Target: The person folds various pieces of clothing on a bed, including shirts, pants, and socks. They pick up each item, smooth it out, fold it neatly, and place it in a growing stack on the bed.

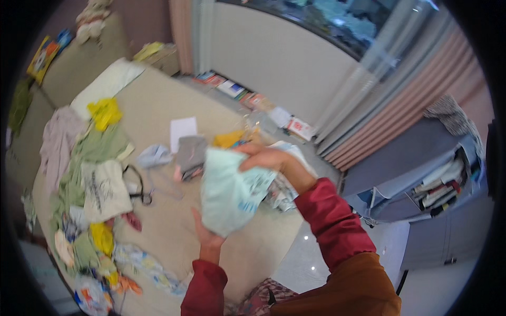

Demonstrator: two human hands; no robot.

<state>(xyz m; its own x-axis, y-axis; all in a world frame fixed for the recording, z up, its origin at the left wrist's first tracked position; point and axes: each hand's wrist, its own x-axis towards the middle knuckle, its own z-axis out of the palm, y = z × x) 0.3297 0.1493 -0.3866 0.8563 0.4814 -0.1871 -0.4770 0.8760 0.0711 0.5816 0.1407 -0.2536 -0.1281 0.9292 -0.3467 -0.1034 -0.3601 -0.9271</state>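
A pale mint-green, soft-looking bag [226,189] with blue and dark print is held up over the bed. My right hand [266,159] grips its upper right edge, with the thumb and fingers folded over the top. Low on its left side, my left hand [208,234] holds the bag from beneath; the thumb shows, while most fingers are hidden behind it. Beyond the bag lie a folded grey cloth [191,154], a yellow item [228,139] and a white sheet of paper [183,131]. Some crumpled printed material [280,195] shows just under my right forearm.
Clothes, a cream tote bag [105,192] and yellow plastic bags [105,112] cover the bed's left side. A light blue cap-like item [154,156] sits mid-bed. Books [230,88] line the floor by the wall. A blue fabric rack [406,163] stands at the right.
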